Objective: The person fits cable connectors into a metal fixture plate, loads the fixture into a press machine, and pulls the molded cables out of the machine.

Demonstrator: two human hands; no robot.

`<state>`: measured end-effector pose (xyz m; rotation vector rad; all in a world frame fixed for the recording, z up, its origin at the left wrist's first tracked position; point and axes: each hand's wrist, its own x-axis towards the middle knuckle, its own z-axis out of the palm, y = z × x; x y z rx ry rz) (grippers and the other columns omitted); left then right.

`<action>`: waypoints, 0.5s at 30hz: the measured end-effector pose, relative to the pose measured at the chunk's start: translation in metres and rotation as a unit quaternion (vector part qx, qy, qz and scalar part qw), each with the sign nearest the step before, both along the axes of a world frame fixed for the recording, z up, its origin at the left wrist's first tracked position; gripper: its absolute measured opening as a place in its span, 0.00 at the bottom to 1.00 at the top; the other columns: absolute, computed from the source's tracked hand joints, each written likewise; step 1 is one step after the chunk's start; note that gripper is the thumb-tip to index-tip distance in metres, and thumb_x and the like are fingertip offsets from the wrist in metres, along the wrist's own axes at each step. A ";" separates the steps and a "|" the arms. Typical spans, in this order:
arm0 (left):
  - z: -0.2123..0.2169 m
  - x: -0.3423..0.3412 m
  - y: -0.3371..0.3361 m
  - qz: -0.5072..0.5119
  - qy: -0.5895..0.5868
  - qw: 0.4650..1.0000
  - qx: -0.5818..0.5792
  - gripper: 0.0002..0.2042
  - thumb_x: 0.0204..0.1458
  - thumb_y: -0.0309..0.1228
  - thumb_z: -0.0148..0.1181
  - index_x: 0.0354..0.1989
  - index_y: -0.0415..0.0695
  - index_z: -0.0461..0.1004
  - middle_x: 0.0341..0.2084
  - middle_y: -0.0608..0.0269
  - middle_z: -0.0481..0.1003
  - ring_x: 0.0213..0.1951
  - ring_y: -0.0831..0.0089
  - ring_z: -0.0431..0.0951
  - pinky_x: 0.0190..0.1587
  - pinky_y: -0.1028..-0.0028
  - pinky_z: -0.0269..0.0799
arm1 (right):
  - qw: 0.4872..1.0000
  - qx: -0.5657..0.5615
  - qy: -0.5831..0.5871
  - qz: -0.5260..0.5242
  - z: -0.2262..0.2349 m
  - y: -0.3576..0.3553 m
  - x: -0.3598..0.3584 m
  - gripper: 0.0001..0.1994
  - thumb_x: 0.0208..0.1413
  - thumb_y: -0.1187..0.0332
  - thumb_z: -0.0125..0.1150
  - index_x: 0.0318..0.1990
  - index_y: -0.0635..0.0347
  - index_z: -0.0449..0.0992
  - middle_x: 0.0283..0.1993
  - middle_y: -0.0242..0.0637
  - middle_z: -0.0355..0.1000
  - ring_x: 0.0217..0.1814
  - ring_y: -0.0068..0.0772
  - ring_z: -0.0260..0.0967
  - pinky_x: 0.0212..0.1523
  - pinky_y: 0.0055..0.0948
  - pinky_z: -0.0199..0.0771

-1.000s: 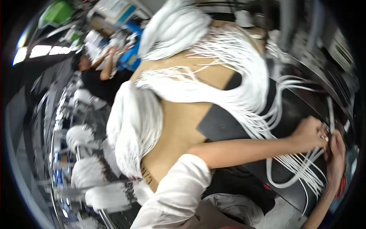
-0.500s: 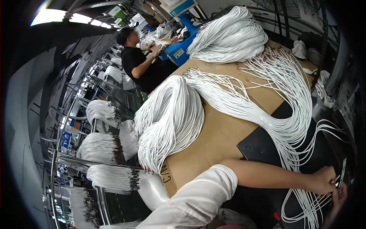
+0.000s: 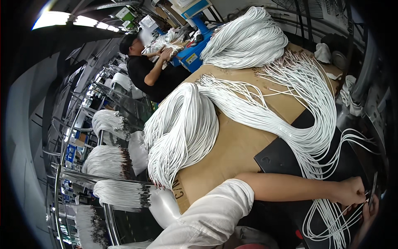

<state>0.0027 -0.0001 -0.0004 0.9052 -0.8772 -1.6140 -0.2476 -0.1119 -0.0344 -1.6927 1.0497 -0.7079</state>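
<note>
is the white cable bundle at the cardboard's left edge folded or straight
Folded: the white cable bundle bends over at its far end, doubling back.

Ten o'clock: row of bright white panels [image 3: 52,18], lamps or windows not determinable. Eleven o'clock: ribbed silver duct [image 3: 108,5]. Nine o'clock: grey surface [image 3: 23,141], wall or ceiling unclear, curved by the lens. Twelve o'clock: blue bench [image 3: 192,58]; grey wall [image 3: 234,6] just clockwise of it. Between one and two: caged fan [image 3: 290,3], dark upright post [image 3: 307,25] in front. Centre: table topped with brown cardboard [image 3: 236,143]. Between seven and eight: shiny metal rail [image 3: 110,224].
</note>
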 end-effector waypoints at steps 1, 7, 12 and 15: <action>0.002 0.000 0.001 0.000 -0.001 1.000 -0.003 0.07 0.50 0.19 0.59 0.24 0.26 0.73 0.17 0.52 0.76 0.15 0.70 0.78 0.15 0.74 0.75 | 0.999 0.037 -0.006 0.003 0.012 0.008 0.007 0.23 0.59 0.66 0.60 0.60 0.64 0.66 0.46 0.38 0.74 0.45 0.25 0.71 0.48 0.22 0.69; 0.002 -0.001 0.001 0.004 -0.074 0.997 -0.037 0.08 0.48 0.20 0.61 0.20 0.26 0.75 0.15 0.54 0.75 0.14 0.70 0.77 0.15 0.75 0.75 | 0.999 0.041 0.024 -0.002 0.059 0.041 0.038 0.13 0.60 0.71 0.62 0.50 0.68 0.75 0.41 0.39 0.76 0.39 0.31 0.71 0.46 0.27 0.69; 0.004 -0.002 0.002 0.016 -0.049 0.998 -0.047 0.07 0.45 0.19 0.61 0.19 0.26 0.76 0.15 0.55 0.75 0.15 0.72 0.77 0.15 0.76 0.76 | 0.992 0.104 0.010 0.067 0.037 0.024 0.021 0.25 0.57 0.67 0.61 0.61 0.66 0.65 0.49 0.41 0.73 0.49 0.27 0.71 0.50 0.23 0.69; 0.006 0.000 0.002 0.009 -0.046 0.998 -0.044 0.07 0.44 0.20 0.62 0.19 0.27 0.77 0.15 0.55 0.75 0.16 0.73 0.77 0.15 0.75 0.76 | 0.993 0.099 0.016 0.054 0.038 0.028 0.022 0.25 0.57 0.67 0.62 0.60 0.66 0.65 0.49 0.41 0.73 0.48 0.27 0.71 0.49 0.22 0.69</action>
